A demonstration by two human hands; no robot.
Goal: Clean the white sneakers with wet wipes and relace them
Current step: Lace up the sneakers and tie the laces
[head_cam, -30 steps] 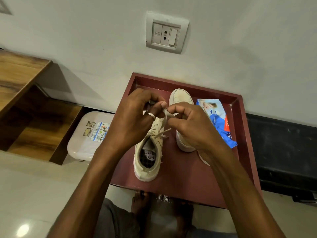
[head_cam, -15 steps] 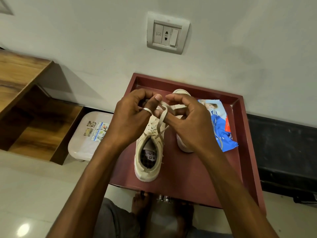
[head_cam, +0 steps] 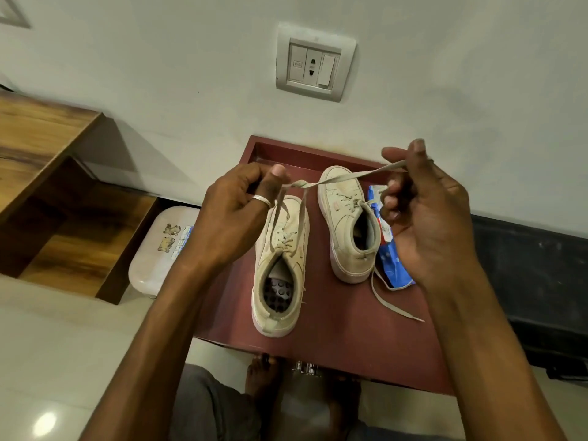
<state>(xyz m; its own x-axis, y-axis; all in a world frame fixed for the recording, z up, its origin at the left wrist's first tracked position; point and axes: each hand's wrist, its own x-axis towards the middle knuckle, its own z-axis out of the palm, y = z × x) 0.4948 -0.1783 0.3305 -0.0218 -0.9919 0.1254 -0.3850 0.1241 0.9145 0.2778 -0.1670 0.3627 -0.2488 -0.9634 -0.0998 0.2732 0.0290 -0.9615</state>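
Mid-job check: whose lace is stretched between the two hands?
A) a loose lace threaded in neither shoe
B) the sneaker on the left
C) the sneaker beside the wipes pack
B: the lace pinched by the left hand and the right hand crosses, and both strands drop into the left sneaker.

Pale wall point(head_cam: 159, 58) with switch plate point(head_cam: 315, 62), wooden shelves point(head_cam: 47, 173), glossy floor point(head_cam: 47, 361)

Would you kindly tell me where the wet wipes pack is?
In the head view, the blue wet wipes pack lies on the red tray's right side, beside the right sneaker, partly behind the right hand.
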